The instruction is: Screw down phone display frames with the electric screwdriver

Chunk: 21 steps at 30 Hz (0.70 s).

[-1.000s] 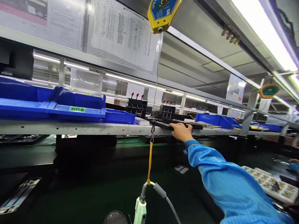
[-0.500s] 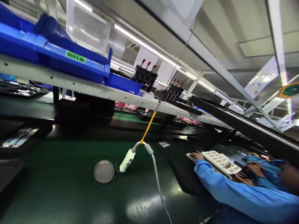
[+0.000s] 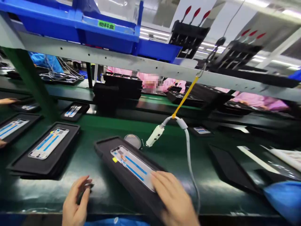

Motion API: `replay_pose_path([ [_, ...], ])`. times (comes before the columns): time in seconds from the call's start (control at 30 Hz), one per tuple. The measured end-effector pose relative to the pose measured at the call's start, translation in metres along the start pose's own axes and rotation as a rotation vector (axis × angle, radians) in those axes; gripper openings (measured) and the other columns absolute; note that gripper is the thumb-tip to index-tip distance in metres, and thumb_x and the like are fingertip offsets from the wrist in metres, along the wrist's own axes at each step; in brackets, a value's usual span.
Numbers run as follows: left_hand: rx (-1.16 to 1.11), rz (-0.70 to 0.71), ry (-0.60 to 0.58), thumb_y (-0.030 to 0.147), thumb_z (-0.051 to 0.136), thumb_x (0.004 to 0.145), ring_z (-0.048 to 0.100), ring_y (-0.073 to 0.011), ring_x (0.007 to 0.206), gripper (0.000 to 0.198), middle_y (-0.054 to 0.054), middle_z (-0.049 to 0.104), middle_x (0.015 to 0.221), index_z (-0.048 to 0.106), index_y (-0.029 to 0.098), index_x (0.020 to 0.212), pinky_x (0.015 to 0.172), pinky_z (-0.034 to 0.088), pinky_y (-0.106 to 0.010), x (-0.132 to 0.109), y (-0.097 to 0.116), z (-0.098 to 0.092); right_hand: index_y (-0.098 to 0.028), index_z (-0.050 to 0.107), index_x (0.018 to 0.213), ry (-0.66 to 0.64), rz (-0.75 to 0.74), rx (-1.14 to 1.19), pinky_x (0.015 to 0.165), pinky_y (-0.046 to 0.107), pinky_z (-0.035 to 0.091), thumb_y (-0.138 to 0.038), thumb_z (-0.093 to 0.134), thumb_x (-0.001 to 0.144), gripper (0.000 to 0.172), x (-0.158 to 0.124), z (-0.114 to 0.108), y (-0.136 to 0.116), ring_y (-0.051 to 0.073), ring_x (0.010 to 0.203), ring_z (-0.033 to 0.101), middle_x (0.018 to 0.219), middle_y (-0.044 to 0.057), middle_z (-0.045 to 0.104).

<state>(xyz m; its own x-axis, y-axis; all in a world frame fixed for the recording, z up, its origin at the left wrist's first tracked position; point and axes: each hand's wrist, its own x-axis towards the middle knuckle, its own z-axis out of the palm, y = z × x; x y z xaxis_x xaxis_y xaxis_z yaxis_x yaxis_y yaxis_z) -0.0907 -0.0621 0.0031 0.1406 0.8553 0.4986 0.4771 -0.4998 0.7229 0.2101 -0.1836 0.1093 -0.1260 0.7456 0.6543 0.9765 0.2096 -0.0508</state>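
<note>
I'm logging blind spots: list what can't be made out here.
In the head view:
Rectangular silver panel with blue strips: near end hidden by the right hand.
Round grey disc: partly hidden by the black rectangular tray under that panel.
White flat tray, far right: blurred, cut off by the right edge.
Left hand: forearm cut off by the bottom edge.

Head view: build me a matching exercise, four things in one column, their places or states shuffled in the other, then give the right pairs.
Column one
1. Left bare hand
2. White pen-shaped tool with grey cable
3. Right bare hand
4. Blue plastic bin with green label

Column two
A. On the white metal shelf
B. Fingers over one end of a silver phone-shaped panel
C. Hung by a yellow strap
D. Apart from the central black rectangular tray, thumb and fingers parted

Right pairs: 1-D, 2-C, 3-B, 4-A
</note>
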Motion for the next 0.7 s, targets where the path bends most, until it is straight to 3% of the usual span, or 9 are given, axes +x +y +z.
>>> replay_pose_path([
  [0.07, 0.04, -0.029, 0.039, 0.03, 0.045, 0.101, 0.072, -0.022, 0.097, 0.036, -0.011, 0.067, 0.118, 0.048, 0.02, 0.135, 0.079, 0.062, -0.032, 0.004, 0.005, -0.007, -0.014, 0.062, 0.125, -0.012, 0.023, -0.017, 0.087, 0.051, 0.051, -0.002, 0.044, 0.082, 0.048, 0.025, 0.054, -0.024, 0.03, 0.109, 0.055, 0.115, 0.018, 0.065],
  [0.17, 0.129, -0.016, 0.048, 0.033, 0.049, 0.099, 0.064, -0.0277, 0.114, 0.038, -0.015, 0.059, 0.13, 0.048, 0.019, 0.134, 0.093, 0.058, -0.042, 0.009, 0.007, -0.013, -0.014, 0.065, 0.118, -0.168, 0.098, 0.076, 0.072, 0.044, 0.048, -0.005, 0.047, 0.087, 0.037, 0.055, 0.114, -0.06, 0.029, 0.092, 0.055, 0.098, 0.018, 0.065],
  [0.27, 0.222, 0.061, -0.051, 0.029, 0.049, 0.097, 0.058, -0.0294, 0.121, 0.033, -0.014, 0.059, 0.13, 0.054, 0.019, 0.128, 0.103, 0.051, -0.049, 0.017, 0.007, -0.009, -0.013, 0.065, 0.114, -0.314, 0.053, 0.24, 0.07, 0.043, 0.048, -0.012, 0.051, 0.087, 0.03, 0.062, 0.14, -0.09, 0.027, 0.085, 0.054, 0.096, 0.018, 0.066],
  [0.37, 0.315, 0.122, -0.146, 0.025, 0.046, 0.097, 0.059, -0.0284, 0.119, 0.028, -0.013, 0.062, 0.125, 0.059, 0.018, 0.12, 0.104, 0.05, -0.049, 0.027, 0.006, 0.001, -0.015, 0.066, 0.103, -0.448, -0.049, 0.481, 0.077, 0.04, 0.053, -0.027, 0.064, 0.078, 0.028, 0.058, 0.143, -0.104, 0.025, 0.086, 0.059, 0.097, 0.013, 0.068],
  [0.43, 0.396, 0.121, -0.169, 0.025, 0.045, 0.097, 0.059, -0.0309, 0.118, 0.028, -0.016, 0.063, 0.123, 0.061, 0.015, 0.118, 0.102, 0.051, -0.051, 0.033, 0.004, 0.009, -0.018, 0.066, 0.1, -0.511, -0.06, 0.615, 0.082, 0.033, 0.055, -0.025, 0.061, 0.078, 0.024, 0.06, 0.142, -0.098, 0.02, 0.089, 0.062, 0.099, 0.008, 0.07],
  [0.53, 0.529, 0.093, -0.188, 0.031, 0.053, 0.094, 0.055, -0.0406, 0.121, 0.035, -0.024, 0.06, 0.126, 0.061, 0.01, 0.121, 0.097, 0.05, -0.058, 0.04, 0.002, 0.02, -0.019, 0.063, 0.107, -0.542, 0.079, 0.694, 0.086, 0.03, 0.055, -0.012, 0.046, 0.082, 0.03, 0.08, 0.152, -0.069, 0.017, 0.095, 0.065, 0.105, 0.007, 0.07],
  [0.6, 0.601, 0.087, -0.204, 0.035, 0.062, 0.088, 0.053, -0.047, 0.122, 0.045, -0.028, 0.056, 0.132, 0.06, 0.007, 0.123, 0.093, 0.049, -0.062, 0.041, 0.002, 0.027, -0.016, 0.059, 0.116, -0.532, 0.203, 0.688, 0.095, 0.036, 0.053, -0.011, 0.042, 0.084, 0.037, 0.101, 0.165, -0.048, 0.021, 0.107, 0.063, 0.117, 0.012, 0.067],
  [0.7, 0.664, 0.109, -0.222, 0.033, 0.069, 0.081, 0.051, -0.0486, 0.126, 0.051, -0.028, 0.056, 0.133, 0.059, 0.008, 0.125, 0.094, 0.049, -0.062, 0.041, 0.004, 0.036, -0.011, 0.053, 0.129, -0.536, 0.319, 0.673, 0.11, 0.051, 0.042, -0.014, 0.048, 0.081, 0.048, 0.126, 0.19, -0.03, 0.031, 0.128, 0.052, 0.135, 0.02, 0.058],
])
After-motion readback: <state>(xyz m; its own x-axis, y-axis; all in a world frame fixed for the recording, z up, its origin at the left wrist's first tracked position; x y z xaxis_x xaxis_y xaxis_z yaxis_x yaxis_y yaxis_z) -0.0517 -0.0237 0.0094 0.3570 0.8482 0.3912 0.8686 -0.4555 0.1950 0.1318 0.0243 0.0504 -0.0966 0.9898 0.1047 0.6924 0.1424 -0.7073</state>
